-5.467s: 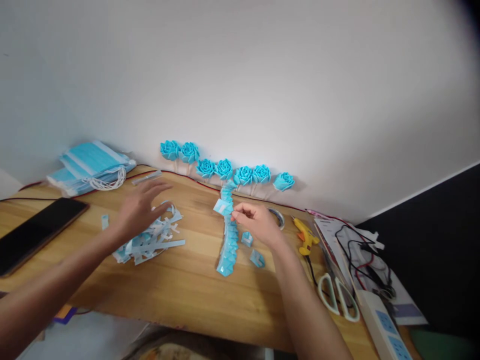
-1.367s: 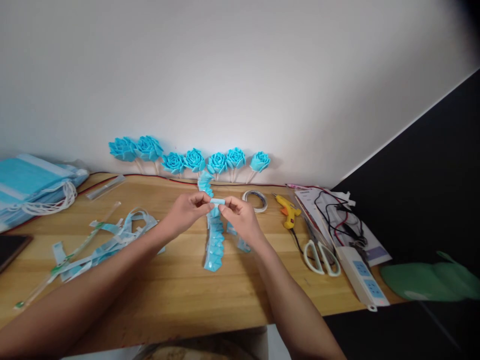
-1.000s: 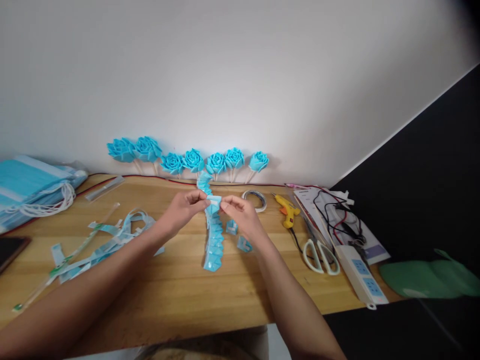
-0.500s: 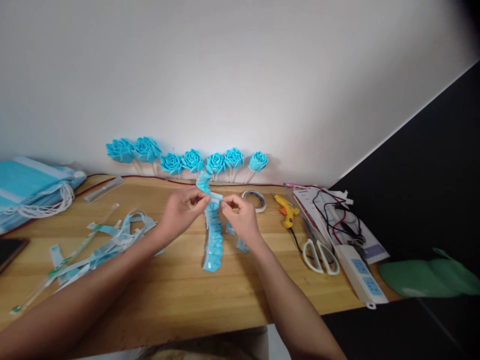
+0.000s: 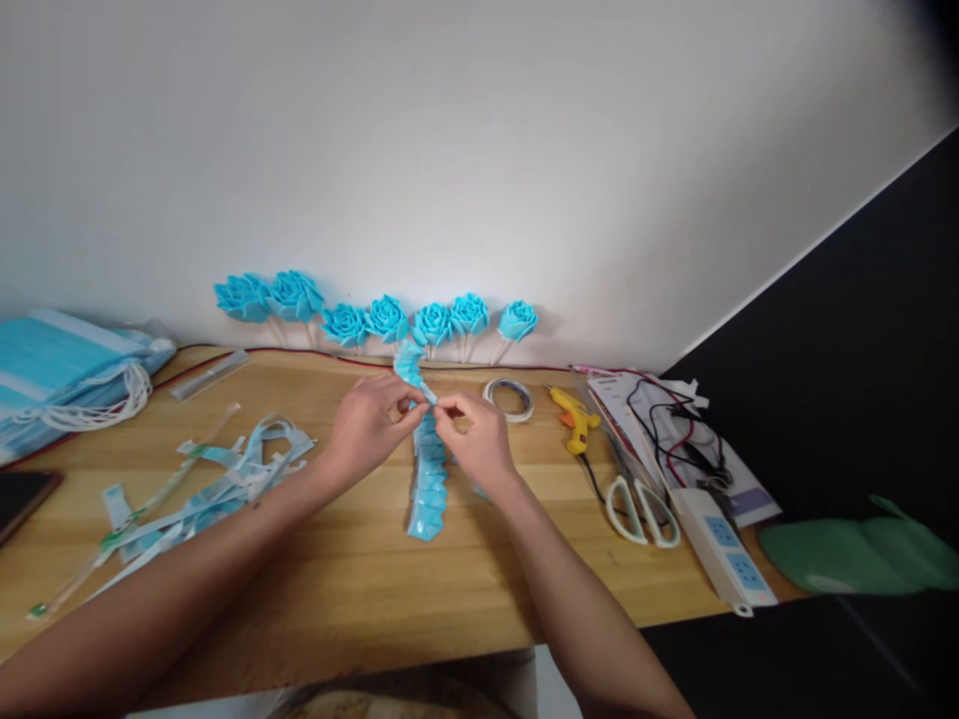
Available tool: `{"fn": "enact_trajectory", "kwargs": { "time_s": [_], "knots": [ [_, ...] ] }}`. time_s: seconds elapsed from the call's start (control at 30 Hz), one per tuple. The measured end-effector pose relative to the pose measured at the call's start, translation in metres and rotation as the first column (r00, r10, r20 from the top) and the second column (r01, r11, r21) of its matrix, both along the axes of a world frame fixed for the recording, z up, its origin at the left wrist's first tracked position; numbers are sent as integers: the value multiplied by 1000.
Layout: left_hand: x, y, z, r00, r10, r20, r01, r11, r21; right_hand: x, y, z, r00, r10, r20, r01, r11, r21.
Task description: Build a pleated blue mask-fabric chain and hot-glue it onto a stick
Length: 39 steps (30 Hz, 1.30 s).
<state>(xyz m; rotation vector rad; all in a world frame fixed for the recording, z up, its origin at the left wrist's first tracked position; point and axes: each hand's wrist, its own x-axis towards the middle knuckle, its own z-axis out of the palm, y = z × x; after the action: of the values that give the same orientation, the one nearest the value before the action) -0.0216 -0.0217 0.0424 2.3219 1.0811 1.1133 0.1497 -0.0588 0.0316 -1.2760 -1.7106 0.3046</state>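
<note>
Between the fingertips of my left hand [image 5: 379,417] and my right hand [image 5: 476,437] is a small light-blue folded piece [image 5: 429,393], pinched from both sides. The hands nearly meet over a long row of folded blue pieces [image 5: 430,494], which runs away from me across the table. Its far end [image 5: 409,361] curves up toward the flowers. My fingers hide the middle of the row and most of the held piece. Blue paper-like flowers [image 5: 388,318] on thin sticks lean against the wall just beyond.
At left lie blue face masks [image 5: 60,364], a phone [image 5: 26,502] and cut strips [image 5: 217,489]. Right of my hands are a tape roll [image 5: 529,399], a yellow glue gun [image 5: 576,419], white-handled scissors [image 5: 636,514], a power strip [image 5: 726,549], tangled wires [image 5: 685,429] and a green pouch [image 5: 846,549].
My fingertips have come closer together over the small piece, which has gone from lying wide between them to narrower and slanted. Everything else on the table stays put.
</note>
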Motion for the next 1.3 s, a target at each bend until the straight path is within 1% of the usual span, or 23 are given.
{"fn": "enact_trajectory", "kwargs": {
  "time_s": [0.1,0.23,0.43,0.67,0.83,1.07,1.3],
  "knots": [
    [1,0,-1,1000,25,-13,-25,1000,-1,0,0,0,999,-12,48,11,1000,23],
    [2,0,-1,999,37,-28,-37,999,1,-1,-1,0,998,-12,60,9,999,52],
    [1,1,-1,999,26,-23,-27,999,-26,-1,0,0,999,-15,47,14,1000,26],
    [1,1,-3,999,39,-37,-40,999,-8,-1,-2,3,999,-5,47,4,999,37],
    [1,1,-3,999,28,-25,-28,1000,-10,-1,-3,5,998,-1,64,0,1000,21],
    [0,1,-3,1000,14,-19,-14,1000,-2,-2,-2,4,998,-1,56,0,1000,24],
    [1,-1,1,1000,17,-25,-17,999,-28,-2,-2,3,998,8,66,-10,999,30]
  ]
}}
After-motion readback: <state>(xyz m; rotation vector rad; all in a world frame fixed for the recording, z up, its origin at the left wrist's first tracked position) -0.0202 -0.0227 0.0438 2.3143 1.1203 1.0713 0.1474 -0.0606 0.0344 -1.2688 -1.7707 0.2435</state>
